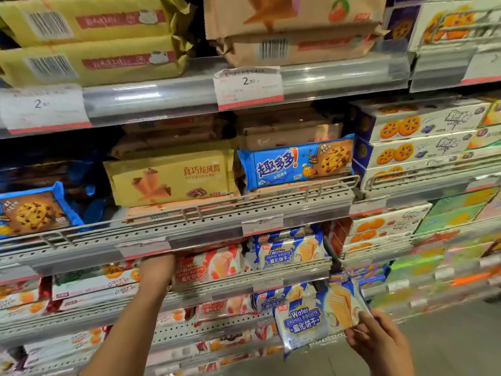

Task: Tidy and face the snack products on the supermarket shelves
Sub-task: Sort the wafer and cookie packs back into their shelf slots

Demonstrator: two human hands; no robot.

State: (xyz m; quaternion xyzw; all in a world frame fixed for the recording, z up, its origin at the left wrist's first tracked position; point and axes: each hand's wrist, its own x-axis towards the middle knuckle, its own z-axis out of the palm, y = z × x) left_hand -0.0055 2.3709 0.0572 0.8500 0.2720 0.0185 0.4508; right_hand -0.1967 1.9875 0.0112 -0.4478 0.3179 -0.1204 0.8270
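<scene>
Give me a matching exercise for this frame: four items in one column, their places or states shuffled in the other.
1. blue wafer pack
2. red strawberry wafer pack
3. yellow cone-roll pack
4. blue chocolate-chip cookie pack

A. beside the yellow pack, behind the shelf rail
B. held in the right hand, off the shelf
C. middle shelf, centre
D. next to the left hand reaching under the shelf edge

Pairs: 1-B, 2-D, 3-C, 4-A
</scene>
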